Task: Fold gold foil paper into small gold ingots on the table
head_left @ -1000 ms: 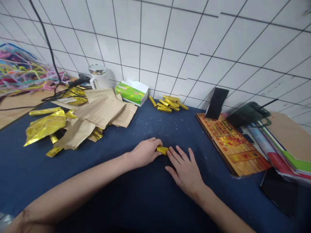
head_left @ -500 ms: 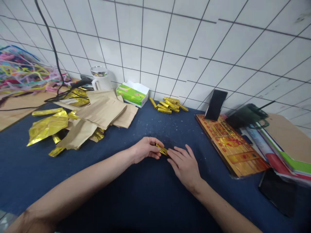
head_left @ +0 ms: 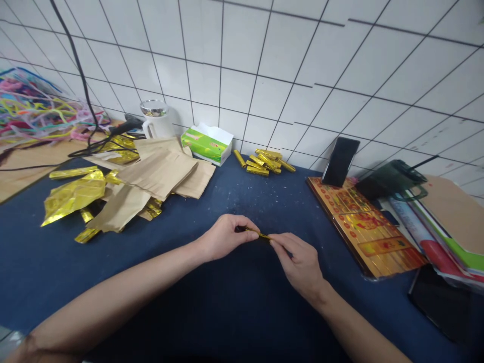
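Between my two hands, just above the dark blue table point(head_left: 242, 307), is a narrow strip of gold foil point(head_left: 263, 236). My left hand point(head_left: 229, 234) pinches its left end between thumb and fingers. The right end is pinched by my right hand point(head_left: 298, 257), thumb below and fingers on top. Fingers cover much of the strip, so its full shape is hidden. Farther back, near the wall, lies a small pile of rolled or folded gold foil pieces point(head_left: 268, 161). To the left are brown paper sheets point(head_left: 159, 169) and loose gold foil point(head_left: 77, 194).
A green tissue pack point(head_left: 206, 143) and a white mug point(head_left: 157, 123) stand by the tiled wall. Colourful fuzzy stems point(head_left: 41, 113) and a black cable point(head_left: 77, 60) are at left. At right, a phone point(head_left: 340, 161) leans above an orange box point(head_left: 366, 227), beside a dark green cup point(head_left: 393, 181).
My right hand has gone from spread fingers to a pinch on the foil strip's right end. The strip now lies between both hands, and the view has shifted slightly.
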Demonstrator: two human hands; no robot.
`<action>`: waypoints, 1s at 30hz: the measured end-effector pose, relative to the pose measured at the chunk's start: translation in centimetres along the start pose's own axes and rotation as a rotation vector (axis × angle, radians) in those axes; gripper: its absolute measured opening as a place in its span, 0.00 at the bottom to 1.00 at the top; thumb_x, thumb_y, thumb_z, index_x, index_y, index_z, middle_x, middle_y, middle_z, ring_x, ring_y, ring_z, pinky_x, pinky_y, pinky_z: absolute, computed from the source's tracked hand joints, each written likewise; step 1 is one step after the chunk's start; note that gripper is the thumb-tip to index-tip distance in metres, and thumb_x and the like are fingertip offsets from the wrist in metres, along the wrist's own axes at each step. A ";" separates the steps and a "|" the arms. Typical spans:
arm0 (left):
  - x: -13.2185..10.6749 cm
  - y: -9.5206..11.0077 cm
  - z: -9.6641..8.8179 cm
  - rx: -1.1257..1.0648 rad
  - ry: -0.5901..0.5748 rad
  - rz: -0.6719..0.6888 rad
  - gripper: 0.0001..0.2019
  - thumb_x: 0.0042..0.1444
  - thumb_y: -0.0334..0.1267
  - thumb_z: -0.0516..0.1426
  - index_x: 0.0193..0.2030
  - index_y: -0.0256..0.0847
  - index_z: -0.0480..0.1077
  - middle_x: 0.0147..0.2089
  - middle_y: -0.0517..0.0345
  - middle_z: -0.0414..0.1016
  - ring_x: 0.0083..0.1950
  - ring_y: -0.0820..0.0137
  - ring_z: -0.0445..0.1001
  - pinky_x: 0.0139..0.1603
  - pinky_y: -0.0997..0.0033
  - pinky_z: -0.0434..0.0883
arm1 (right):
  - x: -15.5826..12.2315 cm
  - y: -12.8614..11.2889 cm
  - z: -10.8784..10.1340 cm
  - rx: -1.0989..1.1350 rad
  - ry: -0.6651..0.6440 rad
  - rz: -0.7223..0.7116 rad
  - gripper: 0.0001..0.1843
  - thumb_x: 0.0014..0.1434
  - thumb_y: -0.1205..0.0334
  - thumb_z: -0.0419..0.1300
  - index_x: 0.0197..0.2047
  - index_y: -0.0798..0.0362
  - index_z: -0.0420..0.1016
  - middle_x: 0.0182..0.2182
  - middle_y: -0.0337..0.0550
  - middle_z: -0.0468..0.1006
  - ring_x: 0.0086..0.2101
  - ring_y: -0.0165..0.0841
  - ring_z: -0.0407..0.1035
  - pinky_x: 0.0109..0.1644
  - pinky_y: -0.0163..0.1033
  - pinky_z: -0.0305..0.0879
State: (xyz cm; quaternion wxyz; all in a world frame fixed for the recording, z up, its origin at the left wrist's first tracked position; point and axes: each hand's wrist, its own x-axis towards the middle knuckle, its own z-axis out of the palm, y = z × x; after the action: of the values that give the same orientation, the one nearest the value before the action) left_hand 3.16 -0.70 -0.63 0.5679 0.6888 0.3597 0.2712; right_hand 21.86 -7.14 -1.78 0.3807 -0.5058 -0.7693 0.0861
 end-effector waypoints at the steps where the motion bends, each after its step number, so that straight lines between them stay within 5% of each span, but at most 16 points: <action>1: -0.1 0.0 0.1 0.000 -0.004 -0.005 0.07 0.51 0.38 0.55 0.33 0.38 0.73 0.29 0.61 0.73 0.31 0.75 0.69 0.34 0.77 0.65 | 0.0 -0.2 -0.1 0.034 -0.014 0.028 0.09 0.57 0.68 0.52 0.37 0.53 0.73 0.30 0.42 0.77 0.30 0.30 0.70 0.37 0.36 0.66; 11: -0.1 -0.7 0.5 -0.053 0.043 -0.060 0.10 0.52 0.40 0.54 0.28 0.35 0.70 0.21 0.63 0.67 0.23 0.78 0.65 0.24 0.80 0.62 | -0.1 -0.7 0.0 0.259 -0.247 0.428 0.11 0.57 0.58 0.52 0.41 0.52 0.70 0.27 0.39 0.75 0.24 0.28 0.68 0.30 0.34 0.66; 18: -0.4 -0.3 1.0 0.114 0.076 -0.046 0.09 0.54 0.38 0.50 0.28 0.37 0.67 0.20 0.65 0.65 0.19 0.79 0.64 0.23 0.80 0.61 | 0.0 -1.1 0.1 0.214 -0.249 0.439 0.13 0.59 0.57 0.47 0.31 0.53 0.69 0.16 0.34 0.67 0.17 0.26 0.62 0.24 0.31 0.59; 30: -0.7 -0.5 1.4 0.261 0.111 0.073 0.09 0.56 0.33 0.47 0.28 0.38 0.65 0.23 0.65 0.65 0.26 0.77 0.65 0.29 0.78 0.61 | -0.2 -1.1 0.4 0.267 -0.292 0.500 0.14 0.60 0.56 0.45 0.29 0.52 0.65 0.15 0.32 0.64 0.16 0.25 0.59 0.23 0.30 0.57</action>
State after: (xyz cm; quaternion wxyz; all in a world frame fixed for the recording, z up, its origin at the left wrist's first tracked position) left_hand 3.77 -2.02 -1.36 0.4424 0.7534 0.3977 0.2802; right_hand 20.83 -7.70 -1.61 0.2963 -0.6069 -0.6497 0.3490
